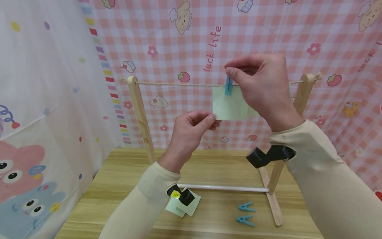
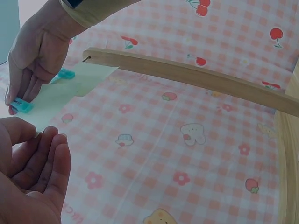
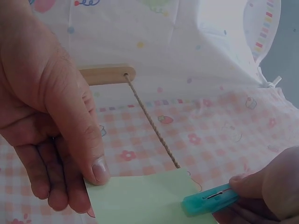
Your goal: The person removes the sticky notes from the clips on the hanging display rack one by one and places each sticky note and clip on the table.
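A pale green paper square [image 1: 229,106] hangs at the rope [image 1: 179,84], its top edge level with it. My left hand [image 1: 191,131] pinches its lower left corner between thumb and fingers. Above, my right hand [image 1: 265,89] pinches the upper end of a blue clothespin [image 1: 228,87], whose lower end lies over the paper's top edge. Partly hidden behind the right hand is another green paper [image 1: 253,111]. In the left wrist view a second clothespin [image 2: 66,73] shows beside the right hand, on the farther paper.
The rope spans two wooden posts [image 1: 141,119], joined low down by a white rod [image 1: 223,188]. On the wooden table [image 1: 119,186] lie two blue clothespins [image 1: 246,220] and some green paper squares [image 1: 192,204], partly covered by the left wrist camera. Patterned cloth [image 1: 167,36] hangs behind.
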Action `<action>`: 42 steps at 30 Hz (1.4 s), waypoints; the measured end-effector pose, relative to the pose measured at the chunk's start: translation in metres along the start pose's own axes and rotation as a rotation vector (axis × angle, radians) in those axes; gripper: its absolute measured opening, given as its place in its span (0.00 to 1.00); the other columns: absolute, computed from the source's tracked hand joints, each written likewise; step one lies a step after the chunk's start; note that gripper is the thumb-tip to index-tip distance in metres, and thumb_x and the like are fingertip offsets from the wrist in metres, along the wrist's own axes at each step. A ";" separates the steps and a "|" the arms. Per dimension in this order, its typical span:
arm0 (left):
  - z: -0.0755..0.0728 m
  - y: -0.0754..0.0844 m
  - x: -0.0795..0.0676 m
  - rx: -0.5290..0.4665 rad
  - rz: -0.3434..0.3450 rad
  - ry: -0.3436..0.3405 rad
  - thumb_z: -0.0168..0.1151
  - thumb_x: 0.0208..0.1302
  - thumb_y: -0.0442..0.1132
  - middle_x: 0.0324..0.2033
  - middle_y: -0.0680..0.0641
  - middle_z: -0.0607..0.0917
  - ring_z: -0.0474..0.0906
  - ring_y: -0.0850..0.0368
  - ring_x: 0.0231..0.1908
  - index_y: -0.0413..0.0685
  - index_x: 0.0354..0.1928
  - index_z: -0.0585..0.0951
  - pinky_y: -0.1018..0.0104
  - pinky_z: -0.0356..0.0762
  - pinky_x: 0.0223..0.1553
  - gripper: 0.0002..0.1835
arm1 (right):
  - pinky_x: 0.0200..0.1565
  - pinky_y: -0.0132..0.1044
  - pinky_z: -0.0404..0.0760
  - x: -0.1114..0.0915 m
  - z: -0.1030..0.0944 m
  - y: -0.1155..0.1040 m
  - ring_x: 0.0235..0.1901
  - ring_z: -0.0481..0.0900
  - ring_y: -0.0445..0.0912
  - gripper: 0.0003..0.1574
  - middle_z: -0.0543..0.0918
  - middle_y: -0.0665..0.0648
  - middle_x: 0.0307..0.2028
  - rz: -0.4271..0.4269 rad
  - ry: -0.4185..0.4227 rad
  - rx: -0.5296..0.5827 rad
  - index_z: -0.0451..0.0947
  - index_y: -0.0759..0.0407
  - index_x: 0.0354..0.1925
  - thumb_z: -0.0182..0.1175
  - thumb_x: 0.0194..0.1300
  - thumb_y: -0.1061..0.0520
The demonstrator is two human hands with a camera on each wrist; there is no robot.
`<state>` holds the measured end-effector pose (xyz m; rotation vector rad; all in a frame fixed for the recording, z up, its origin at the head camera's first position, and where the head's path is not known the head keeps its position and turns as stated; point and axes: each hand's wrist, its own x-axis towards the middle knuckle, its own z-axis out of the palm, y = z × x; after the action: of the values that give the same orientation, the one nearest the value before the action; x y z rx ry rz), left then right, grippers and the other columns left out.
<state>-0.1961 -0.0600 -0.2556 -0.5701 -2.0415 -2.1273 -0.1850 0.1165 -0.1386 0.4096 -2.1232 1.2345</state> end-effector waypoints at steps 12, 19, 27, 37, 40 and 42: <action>-0.004 -0.002 -0.003 -0.020 0.014 -0.004 0.66 0.77 0.35 0.43 0.37 0.93 0.89 0.58 0.39 0.35 0.52 0.88 0.61 0.91 0.54 0.11 | 0.42 0.22 0.85 0.001 0.000 0.002 0.36 0.89 0.35 0.08 0.95 0.57 0.44 -0.113 0.099 0.107 0.94 0.60 0.43 0.73 0.72 0.57; -0.009 -0.009 -0.004 -0.054 0.029 -0.006 0.65 0.77 0.33 0.38 0.47 0.93 0.89 0.56 0.39 0.31 0.51 0.88 0.61 0.90 0.55 0.10 | 0.43 0.22 0.86 0.004 -0.004 -0.001 0.37 0.90 0.36 0.05 0.95 0.54 0.42 -0.134 0.124 0.176 0.94 0.60 0.42 0.74 0.70 0.60; -0.017 -0.013 -0.009 -0.052 -0.007 0.036 0.65 0.76 0.33 0.36 0.50 0.93 0.90 0.57 0.38 0.32 0.49 0.88 0.61 0.90 0.56 0.09 | 0.44 0.26 0.88 -0.004 -0.008 -0.001 0.37 0.91 0.39 0.05 0.94 0.43 0.38 -0.172 0.114 0.177 0.94 0.58 0.43 0.74 0.70 0.59; -0.023 -0.019 -0.015 -0.054 -0.058 0.091 0.66 0.75 0.33 0.36 0.49 0.93 0.91 0.59 0.37 0.32 0.51 0.87 0.61 0.90 0.57 0.10 | 0.49 0.26 0.89 -0.022 -0.014 0.006 0.44 0.93 0.40 0.06 0.95 0.48 0.43 -0.227 0.055 0.226 0.92 0.65 0.44 0.72 0.70 0.64; -0.026 -0.020 -0.017 -0.040 -0.068 0.088 0.66 0.76 0.34 0.37 0.49 0.93 0.90 0.58 0.37 0.34 0.52 0.88 0.61 0.89 0.58 0.11 | 0.47 0.26 0.89 -0.028 -0.017 0.008 0.44 0.92 0.41 0.06 0.95 0.50 0.43 -0.203 0.040 0.241 0.92 0.64 0.44 0.72 0.69 0.66; -0.028 -0.021 -0.018 -0.038 -0.071 0.083 0.66 0.76 0.34 0.36 0.50 0.93 0.90 0.57 0.37 0.34 0.51 0.88 0.62 0.88 0.59 0.10 | 0.45 0.25 0.88 -0.032 -0.019 0.010 0.42 0.92 0.42 0.07 0.95 0.51 0.44 -0.184 0.031 0.224 0.92 0.63 0.45 0.72 0.70 0.65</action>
<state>-0.1915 -0.0886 -0.2820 -0.4129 -2.0105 -2.1945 -0.1593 0.1368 -0.1600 0.6635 -1.8809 1.3647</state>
